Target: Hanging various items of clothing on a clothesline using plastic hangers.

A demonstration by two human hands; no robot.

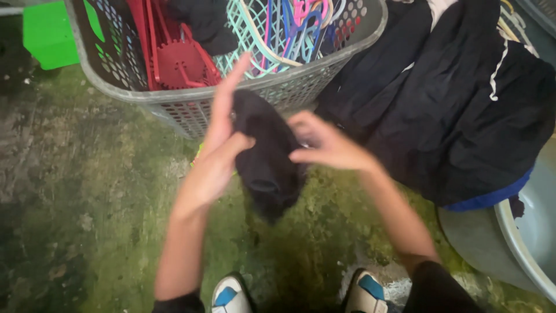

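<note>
I hold a small black garment (265,162) in front of me with both hands, above a mossy concrete floor. My left hand (220,145) presses against its left side, thumb on the cloth and fingers stretched up. My right hand (324,145) pinches its right edge with curled fingers. The cloth hangs down between the hands in a bunched fold. Both hands are blurred by motion.
A grey perforated laundry basket (191,107) with coloured plastic hangers (278,29) and a red clip rack (179,61) stands just beyond. A pile of dark clothes (457,116) drapes over a grey basin (521,243) at right. A green stool (49,32) sits far left. My shoes (231,295) show below.
</note>
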